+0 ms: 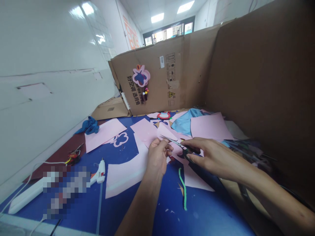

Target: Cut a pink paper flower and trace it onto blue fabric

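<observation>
Two bare hands work above a blue-covered worktop [209, 213]: the left hand [157, 157] is closed to a narrow pinch, thumb and fingers gripping a pink paper piece [167, 132], while the right hand [211, 155] curls round the black handles of a pair of scissors [182, 146], whose blades lie against that piece just beside the left fingertips. Loose pink sheets [209, 126] spread behind them, a green strip [182, 190] lies just below, and a white hot glue gun [100, 172] sits off to the left.
</observation>
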`<state>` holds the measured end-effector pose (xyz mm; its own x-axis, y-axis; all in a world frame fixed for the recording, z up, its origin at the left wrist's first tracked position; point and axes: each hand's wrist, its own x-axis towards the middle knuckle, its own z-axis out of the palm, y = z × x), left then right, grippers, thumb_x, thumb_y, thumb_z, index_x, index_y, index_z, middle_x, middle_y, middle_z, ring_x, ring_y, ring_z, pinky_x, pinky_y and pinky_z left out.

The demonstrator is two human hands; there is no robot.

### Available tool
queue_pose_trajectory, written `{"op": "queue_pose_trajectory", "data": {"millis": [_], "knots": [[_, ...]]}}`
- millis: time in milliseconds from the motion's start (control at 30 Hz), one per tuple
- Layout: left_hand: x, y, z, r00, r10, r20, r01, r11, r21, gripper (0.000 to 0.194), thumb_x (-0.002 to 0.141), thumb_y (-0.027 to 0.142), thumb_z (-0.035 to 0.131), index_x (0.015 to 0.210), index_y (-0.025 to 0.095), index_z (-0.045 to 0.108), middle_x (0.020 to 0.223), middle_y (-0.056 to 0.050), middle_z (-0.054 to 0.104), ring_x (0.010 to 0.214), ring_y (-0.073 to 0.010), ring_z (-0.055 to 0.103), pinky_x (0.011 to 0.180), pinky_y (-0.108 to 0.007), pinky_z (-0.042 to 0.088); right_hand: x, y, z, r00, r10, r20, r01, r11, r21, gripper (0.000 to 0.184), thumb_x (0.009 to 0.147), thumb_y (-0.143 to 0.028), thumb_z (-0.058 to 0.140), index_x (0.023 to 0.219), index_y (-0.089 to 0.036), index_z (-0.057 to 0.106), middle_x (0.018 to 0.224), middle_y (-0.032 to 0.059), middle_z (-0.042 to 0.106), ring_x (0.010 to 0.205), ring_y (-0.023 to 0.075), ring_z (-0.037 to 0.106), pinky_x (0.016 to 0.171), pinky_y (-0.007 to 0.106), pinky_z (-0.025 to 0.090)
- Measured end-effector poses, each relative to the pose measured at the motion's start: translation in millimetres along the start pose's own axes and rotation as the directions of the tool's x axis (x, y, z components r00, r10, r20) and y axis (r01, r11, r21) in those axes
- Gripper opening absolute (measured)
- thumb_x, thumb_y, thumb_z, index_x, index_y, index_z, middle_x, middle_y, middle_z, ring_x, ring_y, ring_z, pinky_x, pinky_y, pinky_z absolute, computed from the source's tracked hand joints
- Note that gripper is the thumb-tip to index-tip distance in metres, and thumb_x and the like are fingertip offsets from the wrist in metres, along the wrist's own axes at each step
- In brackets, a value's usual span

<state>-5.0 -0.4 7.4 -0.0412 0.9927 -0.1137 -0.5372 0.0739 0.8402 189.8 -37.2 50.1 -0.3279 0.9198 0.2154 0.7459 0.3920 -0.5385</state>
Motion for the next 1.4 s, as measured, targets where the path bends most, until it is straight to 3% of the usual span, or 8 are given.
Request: {"op": "queue_pose_trajectory", "data": {"millis": [500,933,1400], "knots": [[0,-2,1.1,1.0,0.01,-0.026,-0.011,1.0,-0.005,0.037,0.059,0.033,0.09,0.077,0.016,0.062,0.068,0.002,0.062,0.056,-0.0087,0.056,0.049,-0.02,0.034,1,3,2,0.999,-0.043,0.033,0.044,0.999,-0.027,0.042,0.097,-0.03,0.061,0.136,-0.032,0.075,0.134,0.005,0.078,0.116,0.0322,0.075,0.099,0.045,0.058],[-1,-3,2.3,1.0,0.004,-0.029,-0.005,0.999,-0.037,0.043,0.057,0.035,0.094,0.084,0.015,0.067,0.069,0.001,0.063,0.056,-0.0083,0.056,0.049,-0.02,0.033,2,0,4,0.999,-0.015,0.032,0.016,1.0,-0.019,0.043,0.096,-0.028,0.06,0.136,-0.033,0.075,0.137,0.0031,0.077,0.117,0.0317,0.075,0.1,0.047,0.058],[-2,-10,2.7,0.998,-0.005,-0.057,0.001,0.998,-0.069,0.037,0.066,0.035,0.091,0.086,0.017,0.065,0.068,0.001,0.063,0.056,-0.0075,0.055,0.05,-0.019,0.032,4,1,6,0.998,-0.008,0.056,0.009,1.0,-0.018,0.044,0.097,-0.03,0.057,0.138,-0.032,0.073,0.14,0.002,0.076,0.121,0.0304,0.073,0.102,0.047,0.056]]}}
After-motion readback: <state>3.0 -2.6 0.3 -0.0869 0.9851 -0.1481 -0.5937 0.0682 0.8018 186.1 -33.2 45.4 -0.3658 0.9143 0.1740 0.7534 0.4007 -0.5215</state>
